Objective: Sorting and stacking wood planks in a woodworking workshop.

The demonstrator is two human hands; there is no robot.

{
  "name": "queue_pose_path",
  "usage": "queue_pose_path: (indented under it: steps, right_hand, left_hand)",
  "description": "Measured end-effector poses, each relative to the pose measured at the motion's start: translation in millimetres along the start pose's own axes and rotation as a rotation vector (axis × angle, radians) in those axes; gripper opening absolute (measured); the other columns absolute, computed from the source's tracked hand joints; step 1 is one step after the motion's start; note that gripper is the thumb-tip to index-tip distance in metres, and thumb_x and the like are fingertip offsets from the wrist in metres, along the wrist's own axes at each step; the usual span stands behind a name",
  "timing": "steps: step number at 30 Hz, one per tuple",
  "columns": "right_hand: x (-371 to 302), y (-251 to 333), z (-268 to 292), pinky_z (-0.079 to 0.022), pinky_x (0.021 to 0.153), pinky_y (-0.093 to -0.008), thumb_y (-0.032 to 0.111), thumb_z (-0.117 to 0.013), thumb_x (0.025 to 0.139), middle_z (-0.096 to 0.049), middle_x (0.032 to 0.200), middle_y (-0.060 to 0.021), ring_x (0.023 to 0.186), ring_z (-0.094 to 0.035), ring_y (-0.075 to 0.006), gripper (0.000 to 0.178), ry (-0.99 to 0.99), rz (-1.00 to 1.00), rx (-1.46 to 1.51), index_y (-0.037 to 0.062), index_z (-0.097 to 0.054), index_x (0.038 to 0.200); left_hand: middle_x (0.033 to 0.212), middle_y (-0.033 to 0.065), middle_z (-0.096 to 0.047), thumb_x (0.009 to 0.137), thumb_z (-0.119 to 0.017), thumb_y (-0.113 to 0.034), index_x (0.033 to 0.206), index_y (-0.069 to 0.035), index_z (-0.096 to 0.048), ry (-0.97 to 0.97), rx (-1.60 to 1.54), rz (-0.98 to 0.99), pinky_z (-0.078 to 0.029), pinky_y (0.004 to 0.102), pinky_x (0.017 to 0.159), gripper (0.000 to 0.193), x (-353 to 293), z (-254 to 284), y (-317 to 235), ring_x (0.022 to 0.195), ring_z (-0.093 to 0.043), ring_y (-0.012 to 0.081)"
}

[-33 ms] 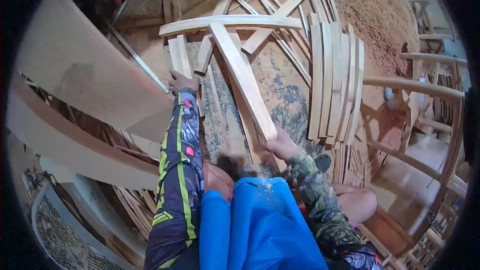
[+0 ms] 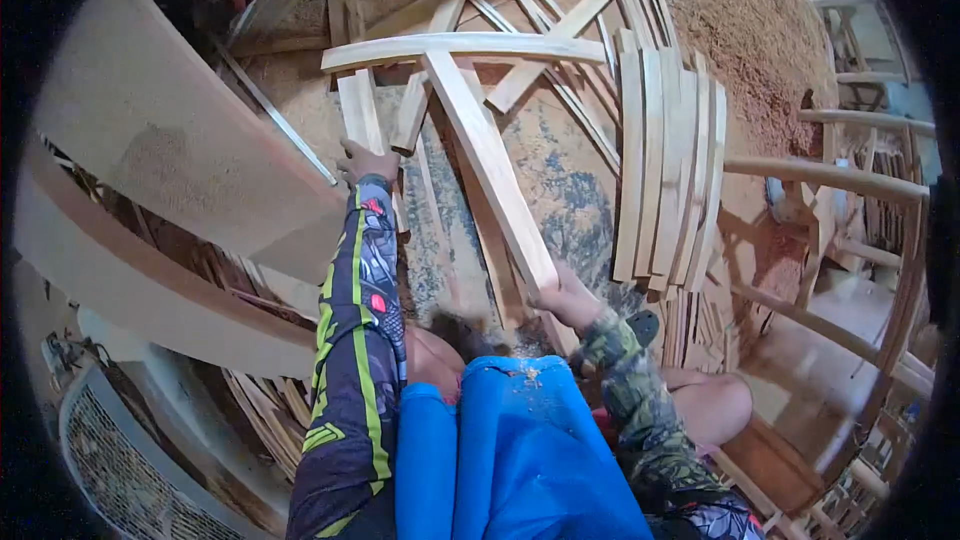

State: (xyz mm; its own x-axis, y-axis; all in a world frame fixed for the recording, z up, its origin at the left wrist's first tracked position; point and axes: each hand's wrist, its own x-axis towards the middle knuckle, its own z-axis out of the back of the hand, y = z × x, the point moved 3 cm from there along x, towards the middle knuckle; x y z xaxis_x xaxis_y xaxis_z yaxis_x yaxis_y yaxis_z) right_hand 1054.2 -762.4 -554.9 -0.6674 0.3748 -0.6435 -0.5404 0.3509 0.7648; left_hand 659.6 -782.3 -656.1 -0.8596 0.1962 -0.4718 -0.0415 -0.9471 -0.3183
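Note:
My right hand is closed around the near end of a long, pale wooden board. The board slants away to the left, and its far end meets a curved wooden slat lying crosswise. Farther out on the left, my left hand grips the near end of a short pale wooden piece; part of its grip is hidden by the hand itself. Under the long board lies another, browner board. A blue cloth or apron covers my lap, with some sawdust on it.
Curved slats stand in a row at the right. Loose strips cross at the back, beside a sawdust heap. Big curved panels fill the left, above a mesh guard. Wooden frames stand far right.
My right hand and the long board have shifted very slightly toward me. My left hand stays in place on the short piece.

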Motion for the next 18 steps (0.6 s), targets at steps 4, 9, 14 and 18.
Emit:
queue_pose_path:
  steps: [4,9,14,18]
  right_hand:
    - [-70.5,54.3,-13.5,-0.043,0.094,-0.0305,0.020,-0.065,0.078,-0.059,0.117,-0.0073,0.107,-0.054,-0.0159,0.069,0.031,-0.142,0.371,-0.0001,-0.041,0.139]
    - [-127.7,49.7,13.7,-0.044,0.093,-0.0297,0.024,-0.067,0.076,-0.058,0.119,-0.0049,0.107,-0.054,-0.0139,0.073,0.133,-0.254,0.368,-0.0003,-0.042,0.140]
    - [-156.0,49.0,43.8,-0.046,0.086,-0.0266,0.026,-0.068,0.071,-0.058,0.117,-0.0038,0.100,-0.056,-0.0126,0.078,0.078,-0.120,0.414,-0.0013,-0.043,0.139]
    - [-132.2,75.9,72.0,-0.046,0.084,-0.0261,0.024,-0.067,0.070,-0.060,0.104,-0.0016,0.094,-0.056,-0.0105,0.075,0.062,0.038,0.309,-0.0002,-0.044,0.137]
  left_hand:
    - [0.140,0.0406,-0.030,0.063,-0.074,-0.023,0.148,0.003,-0.011,0.225,-0.302,-0.023,-0.042,0.0459,0.104,0.108,-10.5,25.6,-12.3,0.127,-0.042,0.0499]
    - [0.100,0.0216,-0.065,0.070,-0.068,-0.016,0.115,0.009,-0.053,0.654,-0.935,-0.172,-0.055,0.0409,0.081,0.054,-26.4,50.5,-39.5,0.087,-0.066,0.0344]
    - [0.074,0.0113,-0.066,0.082,-0.062,-0.022,0.086,0.000,-0.060,0.958,-1.211,-0.031,-0.057,0.0365,0.059,0.022,-112.4,93.7,-51.6,0.060,-0.065,0.0235]
    - [0.074,0.0092,-0.062,0.083,-0.061,-0.020,0.089,0.001,-0.058,0.813,-1.072,-0.111,-0.056,0.0360,0.063,0.021,-182.9,92.2,-34.5,0.063,-0.062,0.0216]
